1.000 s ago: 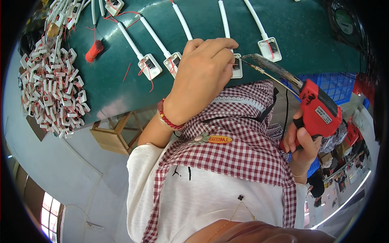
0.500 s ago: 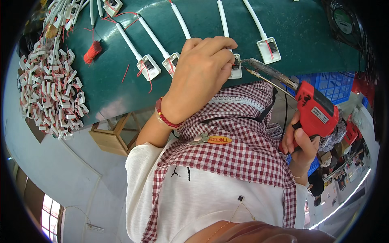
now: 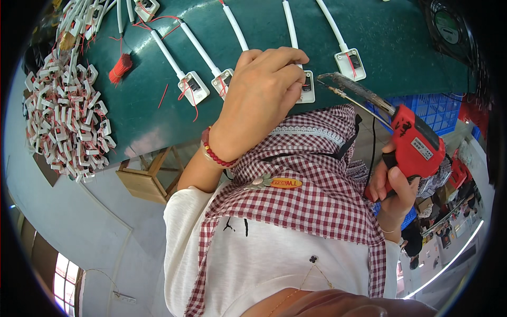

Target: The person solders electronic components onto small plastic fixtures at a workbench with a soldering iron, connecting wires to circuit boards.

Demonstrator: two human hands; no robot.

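Observation:
My right hand [image 3: 391, 182] is wrapped round the handle of a red soldering gun [image 3: 420, 142]. Its metal tip and thin solder feed tube end just right of a small white plastic housing [image 3: 308, 94], apart from it. That housing lies open at the table's front edge, with a black part inside and a white cable [image 3: 290, 26] at its far end. Over it bends my left hand [image 3: 266, 92], fingers curled and pressed together at the housing's left side. What these fingers grip is hidden beneath them. Another white housing [image 3: 223, 82] with red wires is partly covered by my left wrist.
More cabled housings lie in a row on the green table [image 3: 142, 116], including a right one [image 3: 350, 64] and a left one [image 3: 194, 89]. A red wire bundle [image 3: 121, 68] and a big heap of housings [image 3: 68, 121] are at left. A blue crate [image 3: 430, 111] stands below the table's right side.
The soldering gun has shifted slightly right, and its tip has drawn away from the housing. My left hand stays in nearly the same place.

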